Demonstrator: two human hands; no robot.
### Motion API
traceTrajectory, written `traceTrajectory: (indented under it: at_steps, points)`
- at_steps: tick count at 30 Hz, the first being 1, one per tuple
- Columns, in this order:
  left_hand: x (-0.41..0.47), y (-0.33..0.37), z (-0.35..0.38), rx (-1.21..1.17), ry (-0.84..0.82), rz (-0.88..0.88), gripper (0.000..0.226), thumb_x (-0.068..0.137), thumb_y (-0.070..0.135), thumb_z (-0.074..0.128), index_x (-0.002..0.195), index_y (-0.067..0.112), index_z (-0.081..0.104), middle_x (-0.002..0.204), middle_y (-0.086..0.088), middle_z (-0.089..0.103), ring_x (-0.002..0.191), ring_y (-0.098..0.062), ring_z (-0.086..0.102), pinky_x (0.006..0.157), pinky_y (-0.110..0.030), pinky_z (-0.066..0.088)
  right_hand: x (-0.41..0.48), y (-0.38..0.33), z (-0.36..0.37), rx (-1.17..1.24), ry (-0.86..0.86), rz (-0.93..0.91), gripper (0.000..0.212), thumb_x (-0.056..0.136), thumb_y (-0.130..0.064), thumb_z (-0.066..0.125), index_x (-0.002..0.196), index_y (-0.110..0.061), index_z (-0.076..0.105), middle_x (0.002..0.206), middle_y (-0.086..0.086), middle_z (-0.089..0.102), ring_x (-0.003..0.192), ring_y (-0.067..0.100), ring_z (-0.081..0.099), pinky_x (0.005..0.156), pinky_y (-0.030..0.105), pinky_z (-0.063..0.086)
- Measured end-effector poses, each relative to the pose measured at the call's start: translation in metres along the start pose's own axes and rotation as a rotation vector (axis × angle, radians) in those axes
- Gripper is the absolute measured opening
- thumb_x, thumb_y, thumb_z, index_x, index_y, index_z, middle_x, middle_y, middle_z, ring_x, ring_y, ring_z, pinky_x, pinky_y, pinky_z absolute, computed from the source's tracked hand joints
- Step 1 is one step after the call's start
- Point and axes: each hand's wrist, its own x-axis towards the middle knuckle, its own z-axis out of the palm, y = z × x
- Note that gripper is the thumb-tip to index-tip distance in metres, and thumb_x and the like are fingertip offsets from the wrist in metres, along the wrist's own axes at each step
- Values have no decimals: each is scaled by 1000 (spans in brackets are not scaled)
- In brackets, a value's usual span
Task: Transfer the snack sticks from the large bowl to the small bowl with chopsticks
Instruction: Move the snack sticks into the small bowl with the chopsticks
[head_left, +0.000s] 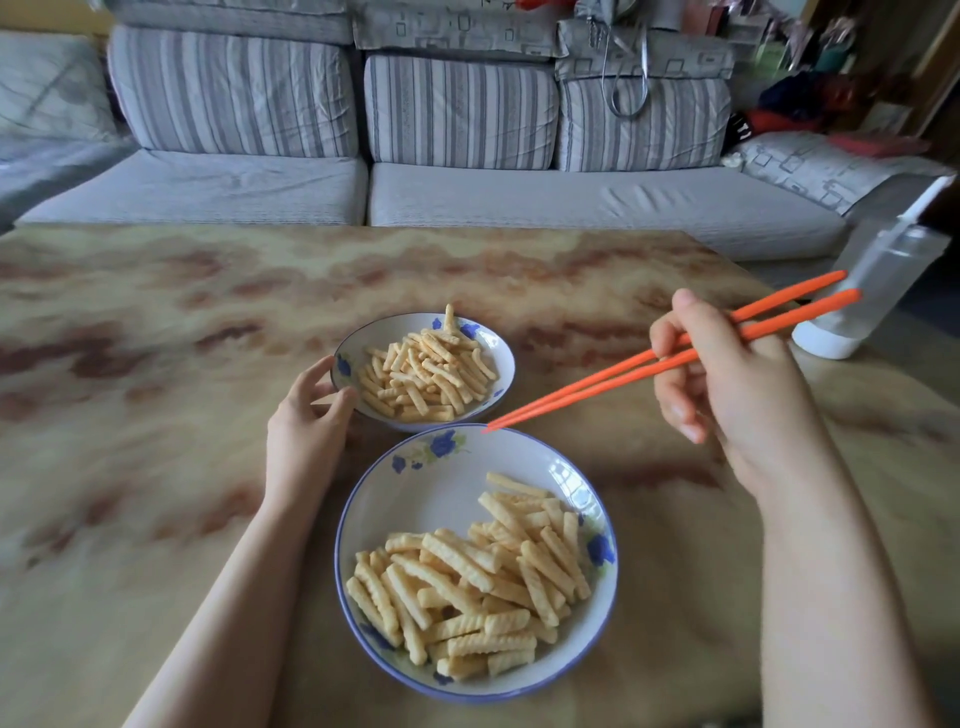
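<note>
The large white bowl with blue flowers (415, 499) sits near me on the table, holding a heap of ridged yellow snack sticks (483, 582). Just behind it stands the small bowl (498, 348), also heaped with snack sticks (426, 374). My left hand (306, 421) grips the small bowl's left rim. My right hand (727, 379) holds a pair of orange chopsticks (613, 374). Their tips are together and hold nothing, hovering at the large bowl's far rim, between the two bowls.
The marbled brown table (156, 415) stretches left and far. A clear plastic bottle with a white base (872, 291) stands at the right edge, behind the chopstick ends. A grey striped sofa (457, 156) lies beyond the table.
</note>
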Motion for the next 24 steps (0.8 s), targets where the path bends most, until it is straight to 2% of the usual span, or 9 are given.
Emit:
traceTrajectory:
  at_steps: [9,12,15,20,24]
  points:
    - [0,0,0,-3,1,5,43,90,18,58,132,26,56,110,-2,67,67,-17,66,66,-22,49,-10,-6,-7,-190,-159,77,40,99,-34,43,68,-10,51,38,8,41,32,20,29,33,16,24]
    - [0,0,0,-1,7,3,42,89,18,58,131,27,57,109,0,68,68,-17,66,64,-20,49,-8,-3,-5,-192,-123,71,41,100,-34,43,66,-11,50,38,7,40,33,20,29,34,17,26]
    - [0,0,0,5,10,3,42,89,18,58,130,28,57,107,2,68,67,-16,66,54,-9,46,-7,-2,0,-164,-78,43,43,100,-35,43,64,-12,49,37,6,40,32,21,31,36,20,27]
    - [0,-1,0,3,5,12,42,90,18,58,130,28,57,109,1,69,72,-19,68,63,-20,48,-5,-3,17,73,86,-35,43,102,-28,40,61,-13,46,34,1,38,27,17,30,36,19,22]
    - [1,-2,0,6,7,11,41,90,18,58,130,29,57,109,2,68,69,-18,67,53,-8,46,-3,4,38,179,176,-64,43,102,-25,39,62,-13,45,35,-1,38,28,17,30,36,19,24]
